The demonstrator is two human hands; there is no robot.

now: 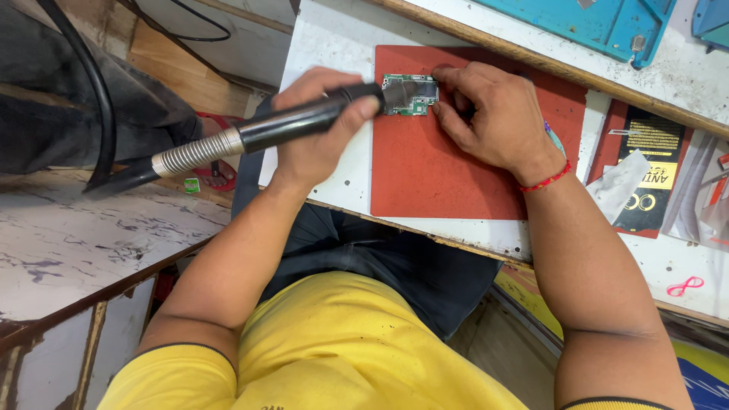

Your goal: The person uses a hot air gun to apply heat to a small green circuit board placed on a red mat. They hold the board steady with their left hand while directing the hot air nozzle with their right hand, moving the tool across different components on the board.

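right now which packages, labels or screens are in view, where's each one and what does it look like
Flat black packet with yellow print: on the white bench right of the red mat, rectangular, upper corner partly under crumpled white paper.
Clear plastic sleeve: at the right edge beside the packet, mostly cut off.
Small green and white label: on the floor at left, near a red sandal.
No screens.

Bright, even light falls from above; soft short shadows lie under the hands on the red mat [433, 175]. Focus is sharp, with slight wide-angle stretching at the edges
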